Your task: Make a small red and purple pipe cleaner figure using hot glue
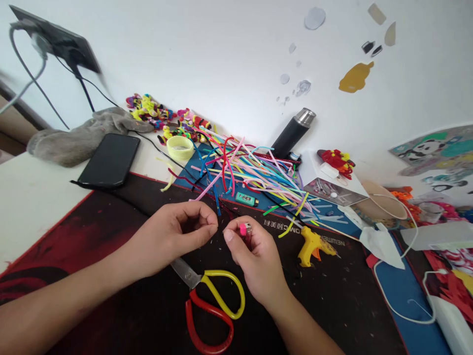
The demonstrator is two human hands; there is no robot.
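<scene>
Mat (351,296), dark with a thin red edge, runs under the left hand (177,234) and the right hand (258,254), which face each other near its middle with a narrow gap between them. The left hand has thumb and forefinger tips pressed together; whether they pinch anything I cannot tell. The right hand has its fingers curled round what looks like a pink lighter (246,229), its pink and metal top showing above the grip.

Just below the gap lie scissors (201,281), their red and yellow handles between the forearms and the blades running partly out of sight under the left hand. A yellow glue gun (313,246) lies to the right of the right hand, a strip of dark mat between the two. Beyond the hands, a teal lighter (247,199) sits at the near edge of a heap of coloured pipe cleaners (258,172), which spreads over a blue mat (188,172) and crowds that side. Left of the heap, a yellow-green ring (180,148) stands on the white surface (44,197), and a black phone (110,160) lies by the mat's red edge.
</scene>
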